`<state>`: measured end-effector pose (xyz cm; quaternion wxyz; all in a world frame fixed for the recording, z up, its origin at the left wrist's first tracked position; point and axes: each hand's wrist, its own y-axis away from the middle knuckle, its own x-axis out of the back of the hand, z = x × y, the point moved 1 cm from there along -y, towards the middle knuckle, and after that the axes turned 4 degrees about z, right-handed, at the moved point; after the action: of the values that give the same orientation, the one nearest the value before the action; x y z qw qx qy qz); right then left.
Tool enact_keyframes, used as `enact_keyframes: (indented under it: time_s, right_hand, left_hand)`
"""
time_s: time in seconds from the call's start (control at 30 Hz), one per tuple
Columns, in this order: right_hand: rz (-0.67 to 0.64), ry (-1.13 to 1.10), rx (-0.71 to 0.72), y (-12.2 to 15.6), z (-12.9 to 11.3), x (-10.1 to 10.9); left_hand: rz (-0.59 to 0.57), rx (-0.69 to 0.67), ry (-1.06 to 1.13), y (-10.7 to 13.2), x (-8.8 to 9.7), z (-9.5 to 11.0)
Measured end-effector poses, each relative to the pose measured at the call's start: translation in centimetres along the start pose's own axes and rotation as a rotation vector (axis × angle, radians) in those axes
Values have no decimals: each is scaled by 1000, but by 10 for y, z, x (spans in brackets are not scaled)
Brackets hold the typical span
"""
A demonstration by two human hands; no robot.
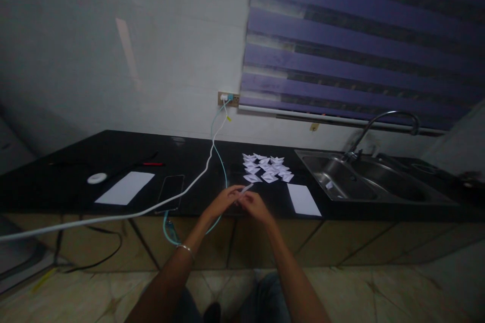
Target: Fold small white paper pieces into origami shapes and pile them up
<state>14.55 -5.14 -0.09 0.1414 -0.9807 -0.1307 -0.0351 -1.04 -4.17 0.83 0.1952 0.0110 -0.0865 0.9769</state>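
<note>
A small folded piece of white paper point(246, 189) is pinched between both hands above the front part of the black counter. My left hand point(226, 199) grips it from the left, and my right hand point(254, 205) closes on it from the right; the fingers partly hide its lower end. Just beyond the hands, several folded paper boats point(268, 167) stand grouped in rows. Flat white paper sheets point(304, 200) lie to the right of my right hand. Another white paper stack point(126, 188) rests farther left.
A phone point(170, 192) lies near the counter's front edge, crossed by a white cable point(197, 179) running to a wall socket point(228, 98). A red and black pen-like item point(152, 164) and a white round object point(97, 178) lie left. The steel sink point(333, 181) is right.
</note>
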Motion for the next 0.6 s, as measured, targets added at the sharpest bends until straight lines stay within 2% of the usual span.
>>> enact_keyframes:
  time_s: [0.27, 0.4, 0.6]
  right_hand:
    - [-65, 66, 66, 2, -9, 0]
    - [-22, 78, 58, 2, -10, 0]
    - [90, 117, 51, -1, -4, 0]
  left_hand:
    - [-22, -42, -90, 2, 2, -1]
    - [-7, -72, -104, -1, 4, -6]
    - [55, -13, -122, -2, 7, -16]
